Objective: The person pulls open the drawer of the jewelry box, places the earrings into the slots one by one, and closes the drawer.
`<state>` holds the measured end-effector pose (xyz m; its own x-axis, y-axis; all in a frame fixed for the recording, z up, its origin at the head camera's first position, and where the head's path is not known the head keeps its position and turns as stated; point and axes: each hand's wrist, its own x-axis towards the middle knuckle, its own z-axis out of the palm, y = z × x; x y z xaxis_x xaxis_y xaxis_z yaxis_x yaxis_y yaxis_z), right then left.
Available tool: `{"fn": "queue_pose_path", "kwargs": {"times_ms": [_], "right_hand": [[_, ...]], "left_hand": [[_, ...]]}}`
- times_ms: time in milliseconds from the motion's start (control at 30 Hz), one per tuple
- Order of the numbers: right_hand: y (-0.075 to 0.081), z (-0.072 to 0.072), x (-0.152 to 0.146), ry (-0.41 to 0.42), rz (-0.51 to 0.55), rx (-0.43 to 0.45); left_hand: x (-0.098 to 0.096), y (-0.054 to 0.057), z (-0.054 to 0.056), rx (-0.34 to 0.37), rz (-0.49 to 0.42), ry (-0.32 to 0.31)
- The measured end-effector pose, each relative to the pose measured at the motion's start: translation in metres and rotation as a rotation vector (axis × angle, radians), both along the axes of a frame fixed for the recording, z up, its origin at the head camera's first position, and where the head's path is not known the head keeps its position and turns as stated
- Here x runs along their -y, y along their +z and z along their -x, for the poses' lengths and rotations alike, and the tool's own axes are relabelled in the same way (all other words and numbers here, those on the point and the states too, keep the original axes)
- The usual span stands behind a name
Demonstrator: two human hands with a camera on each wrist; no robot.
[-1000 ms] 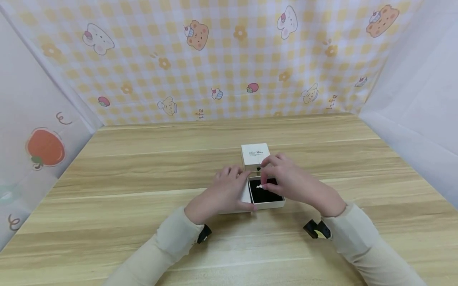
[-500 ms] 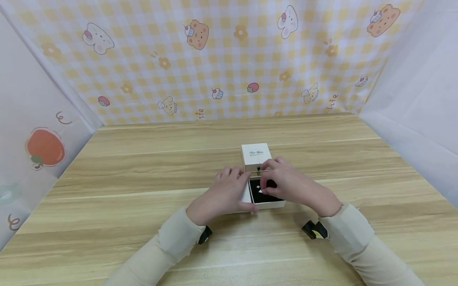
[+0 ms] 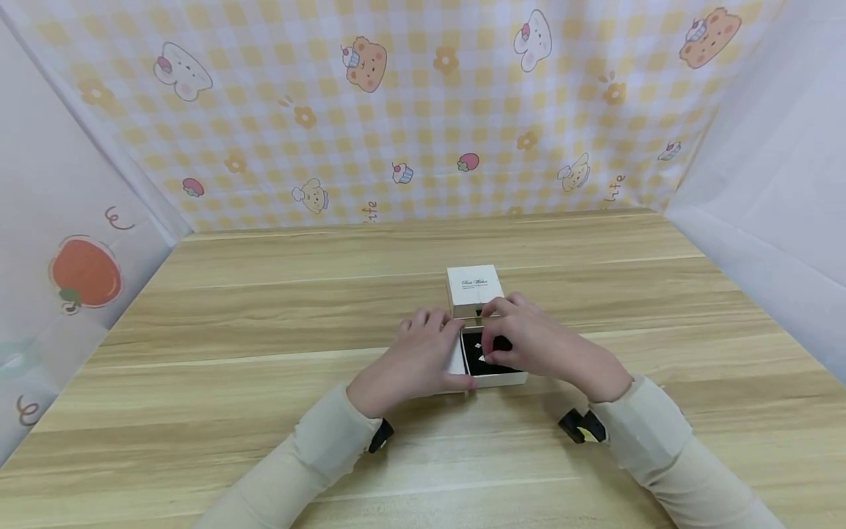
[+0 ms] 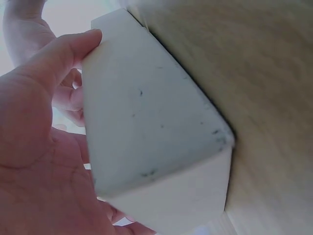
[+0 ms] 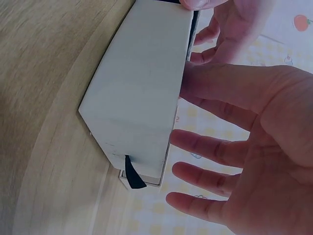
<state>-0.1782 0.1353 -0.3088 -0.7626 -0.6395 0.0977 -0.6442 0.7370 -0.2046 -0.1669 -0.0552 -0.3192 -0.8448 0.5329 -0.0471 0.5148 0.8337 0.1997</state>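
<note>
A small white box tray (image 3: 500,380) with a black insert (image 3: 494,364) sits on the table, a second white part (image 3: 456,361) against its left side. My left hand (image 3: 416,358) holds these parts, its thumb at the front wall and its fingers over the far side. In the left wrist view the thumb overlaps the edge of a white box wall (image 4: 146,107). Over the insert, my right hand (image 3: 538,342) pinches a tiny bright piece of jewellery (image 3: 482,358) between thumb and forefinger. Another tiny bright piece (image 3: 478,345) shows on the black insert. The fingertips hide part of the insert.
A white box part (image 3: 474,285) with dark lettering stands directly behind the tray. A black ribbon tab (image 5: 133,174) sticks out of the box in the right wrist view. The wooden table (image 3: 264,308) ends at a yellow checked cloth (image 3: 423,110).
My right fingertips have come slightly towards the front edge of the tray with the tiny piece, and the two bright pieces now show apart. My left hand has hardly moved.
</note>
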Motion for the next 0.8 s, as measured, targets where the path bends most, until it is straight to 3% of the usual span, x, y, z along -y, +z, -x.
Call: {"fn": "queue_pose_path", "kwargs": {"times_ms": [800], "right_hand": [[-0.0065,0.0014,0.002,0.011,-0.051,-0.01]], "left_hand": [[0.001,-0.0006,0.0,0.012,-0.006,-0.002]]}}
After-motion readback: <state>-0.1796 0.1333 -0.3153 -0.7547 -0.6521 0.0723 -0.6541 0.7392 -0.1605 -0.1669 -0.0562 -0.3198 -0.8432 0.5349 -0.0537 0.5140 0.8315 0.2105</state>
